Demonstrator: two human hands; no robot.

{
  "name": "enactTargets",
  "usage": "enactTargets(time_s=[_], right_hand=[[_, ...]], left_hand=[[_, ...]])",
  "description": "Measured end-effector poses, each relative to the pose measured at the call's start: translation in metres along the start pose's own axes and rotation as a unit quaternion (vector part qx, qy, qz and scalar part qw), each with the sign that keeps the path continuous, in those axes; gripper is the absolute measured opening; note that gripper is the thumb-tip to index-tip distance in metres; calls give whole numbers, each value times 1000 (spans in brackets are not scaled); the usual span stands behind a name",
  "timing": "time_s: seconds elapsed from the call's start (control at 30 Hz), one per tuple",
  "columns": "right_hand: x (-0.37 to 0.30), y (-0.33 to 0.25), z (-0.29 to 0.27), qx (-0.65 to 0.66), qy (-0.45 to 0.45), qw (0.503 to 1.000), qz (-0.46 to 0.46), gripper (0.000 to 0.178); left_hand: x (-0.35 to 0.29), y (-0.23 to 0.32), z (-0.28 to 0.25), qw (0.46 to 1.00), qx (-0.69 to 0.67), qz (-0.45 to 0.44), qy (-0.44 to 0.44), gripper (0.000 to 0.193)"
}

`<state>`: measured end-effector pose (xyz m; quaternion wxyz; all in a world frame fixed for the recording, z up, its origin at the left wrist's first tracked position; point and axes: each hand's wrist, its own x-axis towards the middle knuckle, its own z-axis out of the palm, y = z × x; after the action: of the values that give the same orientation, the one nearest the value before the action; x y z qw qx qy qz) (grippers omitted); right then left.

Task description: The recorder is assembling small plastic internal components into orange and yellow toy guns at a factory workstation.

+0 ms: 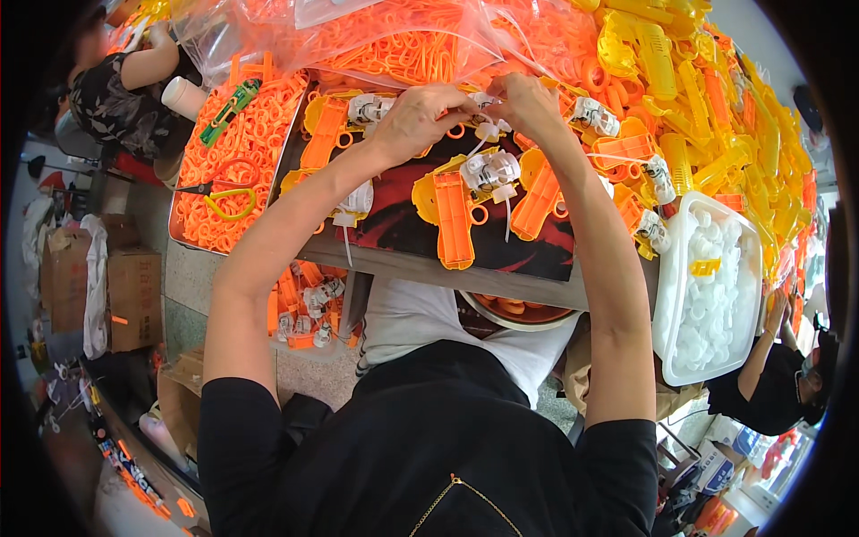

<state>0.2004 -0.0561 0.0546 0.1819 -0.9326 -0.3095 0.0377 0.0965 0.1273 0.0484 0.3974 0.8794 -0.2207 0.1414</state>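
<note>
At the far side of the table, my left hand (428, 118) and my right hand (528, 106) are close together. Both have thumb and fingers pinched on a thin white strip (486, 125) that looks like a cable tie; the fingers partly hide it. Under them lies one of several toy gun halves, mostly covered. Nearer me rests another toy gun half with an orange grip (454, 219), a yellow shell (426, 199) and a white mechanism (490, 170). Beside it sits a second orange grip (537, 199), a white strip hanging nearby.
An orange-filled tray (175, 215) at left holds rings, scissors (231, 202) and a green cutter (231, 112). A white bin (664, 331) of translucent parts stands right. Yellow shells (658, 58) heap up behind, beside plastic bags (394, 49) of orange parts. Other people sit at both sides.
</note>
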Motion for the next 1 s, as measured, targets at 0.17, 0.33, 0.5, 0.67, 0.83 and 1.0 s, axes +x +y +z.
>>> enactTargets(time_s=[0.17, 0.33, 0.5, 0.67, 0.83, 1.0], right_hand=[[1, -2, 0, -5, -1, 1000, 10, 39], [5, 0, 3, 3, -5, 1000, 17, 36], [7, 0, 1, -8, -23, 1000, 19, 34], [3, -2, -1, 10, -19, 1000, 11, 32], [2, 0, 0, 13, 8, 1000, 6, 35], [3, 0, 3, 12, 21, 1000, -5, 35]], left_hand=[[8, 8, 1, 997, 77, -4, -6, 19], [9, 8, 15, 979, 155, 133, -2, 21], [10, 8, 24, 960, 225, 163, -21, 20], [11, 9, 22, 981, 153, 118, -20, 17], [12, 11, 19, 983, 154, 100, -27, 17], [10, 1, 12, 990, 96, 95, -35, 18]])
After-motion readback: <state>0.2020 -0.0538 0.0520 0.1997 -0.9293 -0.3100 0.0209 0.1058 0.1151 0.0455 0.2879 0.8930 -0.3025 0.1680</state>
